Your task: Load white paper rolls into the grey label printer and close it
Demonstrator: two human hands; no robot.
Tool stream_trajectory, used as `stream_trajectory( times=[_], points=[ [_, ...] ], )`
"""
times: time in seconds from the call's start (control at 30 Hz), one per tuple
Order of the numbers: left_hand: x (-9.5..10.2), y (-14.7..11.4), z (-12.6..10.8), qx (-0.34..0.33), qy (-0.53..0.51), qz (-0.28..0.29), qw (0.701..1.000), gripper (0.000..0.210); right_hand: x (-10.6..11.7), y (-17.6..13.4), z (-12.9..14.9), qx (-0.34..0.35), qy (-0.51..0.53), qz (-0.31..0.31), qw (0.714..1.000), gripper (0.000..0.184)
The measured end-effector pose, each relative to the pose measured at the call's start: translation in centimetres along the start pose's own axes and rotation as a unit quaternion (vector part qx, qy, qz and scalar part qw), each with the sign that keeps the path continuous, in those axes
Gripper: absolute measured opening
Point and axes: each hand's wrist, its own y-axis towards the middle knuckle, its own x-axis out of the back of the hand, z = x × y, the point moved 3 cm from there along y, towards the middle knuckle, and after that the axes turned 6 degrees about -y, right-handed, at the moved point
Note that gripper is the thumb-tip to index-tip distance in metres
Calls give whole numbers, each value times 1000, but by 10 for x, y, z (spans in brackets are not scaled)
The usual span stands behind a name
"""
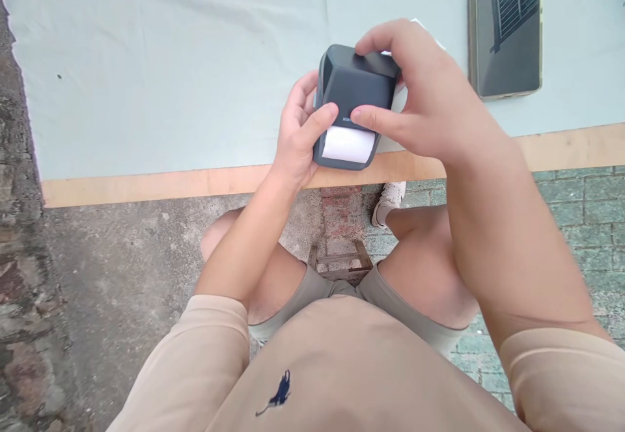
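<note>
A dark grey handheld label printer [364,90] is held above the table's front edge, its top face turned up towards me. Near its lower end lies a strip of white label paper [347,144], with small light lettering just above it. My left hand [303,129] grips the printer's left side, thumb on the top face and fingers curled beneath. From the right, my right hand [415,87] spans the printer, thumb near the lettering and index finger at the far edge. Behind that hand a white object [432,34] shows only in part.
A smartphone [506,32] in a clear case lies at the table's back right. Pale cloth [170,81] covers the table, and its bare wooden edge [146,188] runs in front of me. My knees are below that edge. A rough stone wall [22,276] stands at the left.
</note>
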Motion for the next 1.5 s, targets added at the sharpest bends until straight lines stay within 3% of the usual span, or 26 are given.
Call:
stream_trajectory(
  times=[0.23,0.43,0.67,0.73,0.83,0.9,1.07,1.17,1.5],
  points=[
    [0,0,-3,5,4,-17,1000,32,0,-1,2,10,7,-5,1000,43],
    [2,2,-3,24,2,-35,999,22,14,-8,2,-7,23,-60,998,33],
    [4,3,-2,21,-19,-37,999,23,11,-9,1,36,-45,16,998,63],
    [5,5,0,14,-26,-32,999,22,13,-8,1,15,-57,-57,997,55],
    [5,5,0,10,-36,-33,999,24,23,-11,2,-31,-54,-269,961,17],
    [3,5,0,15,-34,-25,999,26,24,-12,5,-35,-40,-300,953,23],
    [0,2,-1,15,-5,-24,1000,31,13,-5,10,-17,-81,-142,986,10],
    [-1,0,-2,18,0,-16,1000,35,8,-1,7,-36,-107,-90,990,20],
    [2,3,3,-10,-2,6,1000,33,1,5,15,-102,-279,57,953,25]
  ],
)
